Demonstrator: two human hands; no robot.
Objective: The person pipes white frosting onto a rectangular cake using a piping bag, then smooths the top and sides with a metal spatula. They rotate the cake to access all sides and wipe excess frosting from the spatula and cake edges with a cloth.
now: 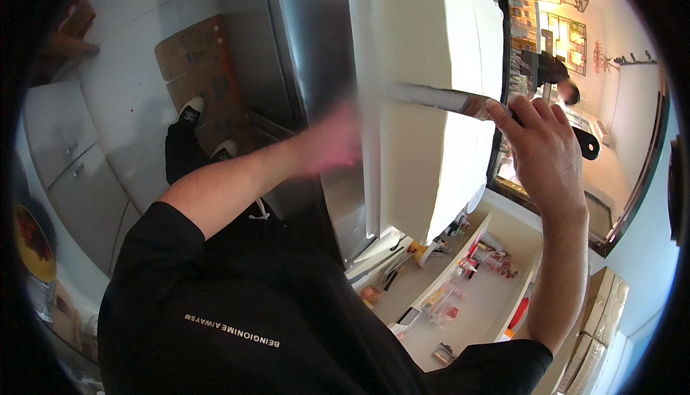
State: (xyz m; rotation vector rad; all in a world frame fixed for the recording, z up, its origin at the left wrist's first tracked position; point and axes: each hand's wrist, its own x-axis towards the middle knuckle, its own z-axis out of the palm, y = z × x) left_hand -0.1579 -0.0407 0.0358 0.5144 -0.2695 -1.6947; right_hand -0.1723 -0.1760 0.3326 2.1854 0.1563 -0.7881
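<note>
A long straight spatula (443,98) with a black handle is gripped in my right hand (544,141). White cream coats its flat blade. The blade lies across a large, tall cream-coloured block (412,34), which looks like a frosted cake; whether it touches the surface I cannot tell. My left hand (335,139) is blurred beside the white board (372,190) along the block's near edge. Its fingers are too smeared to tell whether they touch the board or hold anything.
The block stands on a stainless steel counter (318,34). To the right, open white compartments (474,309) hold tools, packets and a phone (408,316). Beyond a window, a person (544,71) is visible. Flattened cardboard (199,66) lies on the floor; cartons (598,319) stand lower right.
</note>
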